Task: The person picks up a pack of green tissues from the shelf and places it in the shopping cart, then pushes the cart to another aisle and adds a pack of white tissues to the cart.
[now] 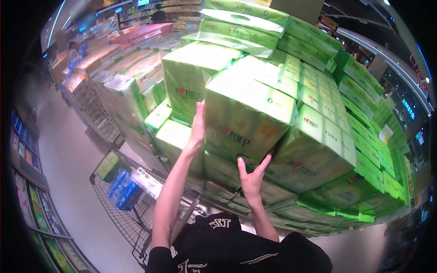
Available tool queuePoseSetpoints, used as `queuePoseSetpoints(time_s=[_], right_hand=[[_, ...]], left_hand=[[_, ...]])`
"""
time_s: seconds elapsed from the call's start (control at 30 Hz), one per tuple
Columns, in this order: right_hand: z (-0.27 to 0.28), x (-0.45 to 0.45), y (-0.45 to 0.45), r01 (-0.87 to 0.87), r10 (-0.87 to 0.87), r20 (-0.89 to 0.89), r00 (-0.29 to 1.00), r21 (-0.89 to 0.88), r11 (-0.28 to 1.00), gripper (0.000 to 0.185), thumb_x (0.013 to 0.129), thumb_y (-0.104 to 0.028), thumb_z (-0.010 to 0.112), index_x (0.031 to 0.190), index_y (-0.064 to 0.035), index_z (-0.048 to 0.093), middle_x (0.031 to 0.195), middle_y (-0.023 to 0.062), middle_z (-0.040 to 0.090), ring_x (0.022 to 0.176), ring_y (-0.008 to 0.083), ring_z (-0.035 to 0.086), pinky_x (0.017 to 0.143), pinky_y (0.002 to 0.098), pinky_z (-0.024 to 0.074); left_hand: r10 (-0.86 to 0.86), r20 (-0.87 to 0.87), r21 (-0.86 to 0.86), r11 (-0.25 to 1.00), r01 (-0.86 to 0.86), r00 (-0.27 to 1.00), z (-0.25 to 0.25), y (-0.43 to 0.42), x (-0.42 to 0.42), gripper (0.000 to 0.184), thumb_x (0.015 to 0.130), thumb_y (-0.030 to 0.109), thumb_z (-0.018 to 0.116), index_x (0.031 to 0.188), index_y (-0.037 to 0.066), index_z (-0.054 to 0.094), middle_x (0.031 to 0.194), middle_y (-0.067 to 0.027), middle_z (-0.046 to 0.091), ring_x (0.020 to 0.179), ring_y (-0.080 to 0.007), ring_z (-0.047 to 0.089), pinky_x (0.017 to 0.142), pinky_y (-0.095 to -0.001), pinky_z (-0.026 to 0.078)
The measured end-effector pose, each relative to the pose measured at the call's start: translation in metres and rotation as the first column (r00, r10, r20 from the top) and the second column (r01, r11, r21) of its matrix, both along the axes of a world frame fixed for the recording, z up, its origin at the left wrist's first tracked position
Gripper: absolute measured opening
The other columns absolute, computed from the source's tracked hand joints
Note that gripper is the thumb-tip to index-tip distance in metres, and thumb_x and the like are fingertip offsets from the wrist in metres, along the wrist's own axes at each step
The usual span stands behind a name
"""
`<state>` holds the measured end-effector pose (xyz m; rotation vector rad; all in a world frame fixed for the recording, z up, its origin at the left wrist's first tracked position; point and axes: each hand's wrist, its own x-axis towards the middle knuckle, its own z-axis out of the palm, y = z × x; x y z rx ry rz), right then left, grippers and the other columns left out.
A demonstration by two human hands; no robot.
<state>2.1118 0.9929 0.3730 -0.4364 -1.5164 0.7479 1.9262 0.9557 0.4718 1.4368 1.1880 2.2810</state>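
Observation:
A large green-and-white tissue pack [248, 113] stands at the front of a big stack of similar packs. My left hand [198, 129] lies flat along its left side, fingers pointing up. At its lower right edge is my right hand [252, 177], thumb and fingers spread against the front and bottom corner. Another green pack [186, 82] stands just left of it, and one more [309, 150] sits close on its right. Both hands touch the middle pack; the fingertips of my right hand are partly under its edge.
A wire shopping cart [123, 223] at the lower left holds a blue-wrapped bottle pack [123, 189], a green pack [108, 164] and a white pack [146, 182]. Shelves [38, 182] line the far left. Two people are in the background.

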Motion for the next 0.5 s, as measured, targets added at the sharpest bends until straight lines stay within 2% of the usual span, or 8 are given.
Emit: queuePoseSetpoints(time_s=[0.17, 0.27, 0.4, 0.47, 0.5], right_hand=[[0.005, -0.003, -0.006, 0.031, -0.030, -0.013, 0.999, 0.079, 0.996, 0.100, 0.081, -0.024, 0.076, 0.146, 0.0094, 0.007, 0.148, 0.0294, 0.021, 0.138, 0.0377, 0.024, 0.114, 0.0423, 0.0193], [0.003, -0.002, -0.011, 0.037, -0.038, 0.003, 0.999, 0.090, 0.995, 0.101, 0.080, -0.020, 0.075, 0.148, 0.0061, 0.005, 0.149, 0.0286, 0.017, 0.139, 0.0371, 0.023, 0.115, 0.0422, 0.0189], [-0.015, -0.009, -0.010, 0.075, -0.070, -0.045, 0.997, 0.125, 0.989, 0.103, 0.079, -0.012, 0.075, 0.150, 0.0030, 0.001, 0.153, 0.0263, 0.013, 0.142, 0.0343, 0.018, 0.115, 0.0404, 0.0166], [-0.027, -0.016, -0.004, 0.080, -0.071, -0.062, 0.995, 0.139, 0.987, 0.104, 0.078, -0.011, 0.075, 0.150, 0.0031, 0.000, 0.153, 0.0265, 0.011, 0.143, 0.0342, 0.016, 0.116, 0.0407, 0.0153], [-0.038, -0.019, 0.001, 0.143, -0.140, -0.028, 0.990, 0.189, 0.972, 0.105, 0.078, -0.008, 0.075, 0.150, 0.0033, 0.000, 0.154, 0.0266, 0.009, 0.144, 0.0347, 0.014, 0.116, 0.0413, 0.0152]], left_hand=[[-0.235, 0.163, -0.046, 0.968, 0.245, 0.958, -0.021, 0.020, -0.029, 0.077, 0.100, 0.060, 0.018, 0.145, 0.001, 0.036, 0.145, -0.0136, 0.042, 0.132, -0.0233, 0.038, 0.113, -0.0350, 0.023], [-0.223, 0.141, 0.083, 0.974, 0.213, 0.965, -0.025, 0.019, -0.022, 0.075, 0.100, 0.060, 0.019, 0.146, 0.002, 0.034, 0.144, -0.0132, 0.042, 0.132, -0.0229, 0.037, 0.112, -0.0348, 0.023], [-0.233, 0.178, 0.109, 0.970, 0.216, 0.956, -0.031, 0.007, -0.013, 0.073, 0.101, 0.059, 0.019, 0.146, 0.004, 0.033, 0.144, -0.0129, 0.042, 0.132, -0.0228, 0.036, 0.112, -0.0349, 0.023], [-0.149, 0.246, 0.221, 0.971, 0.094, 0.958, -0.027, -0.001, -0.005, 0.076, 0.096, 0.067, 0.028, 0.137, 0.004, 0.042, 0.121, -0.0136, 0.058, 0.111, -0.0241, 0.055, 0.098, -0.0387, 0.041], [-0.233, 0.275, 0.210, 0.961, 0.178, 0.933, -0.030, -0.009, -0.003, 0.078, 0.096, 0.065, 0.031, 0.145, 0.004, 0.034, 0.139, -0.0133, 0.047, 0.129, -0.0244, 0.042, 0.111, -0.0401, 0.026]])
